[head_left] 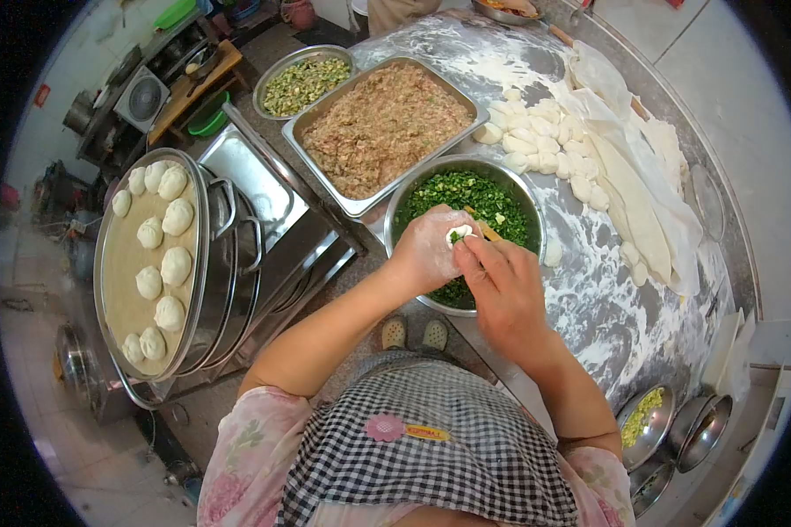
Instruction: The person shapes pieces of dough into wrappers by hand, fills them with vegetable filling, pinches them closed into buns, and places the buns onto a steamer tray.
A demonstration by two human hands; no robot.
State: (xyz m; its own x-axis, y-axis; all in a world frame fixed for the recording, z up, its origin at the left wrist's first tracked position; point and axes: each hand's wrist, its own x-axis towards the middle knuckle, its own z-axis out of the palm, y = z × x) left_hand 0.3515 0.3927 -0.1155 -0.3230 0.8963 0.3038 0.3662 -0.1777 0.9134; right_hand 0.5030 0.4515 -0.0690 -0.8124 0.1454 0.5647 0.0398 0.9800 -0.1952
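Note:
Over a steel bowl of chopped greens [453, 186], my left hand [431, 246] cups a small piece of white dough [459, 234] with some green filling showing in its opening. The fingers of my right hand [499, 281] pinch the edge of that dough from the right. Part of a yellowish utensil [486, 230] rests in the bowl behind my hands. On the steamer tray [163, 255] at the left lie several filled white buns [177, 265].
A rectangular tray of minced filling [378, 123] and a round bowl of diced vegetables [306, 86] stand beyond. Dough pieces [545, 132] and a dough sheet [628, 193] lie on the floured table [589, 299]. Small steel bowls [649, 426] are at the lower right.

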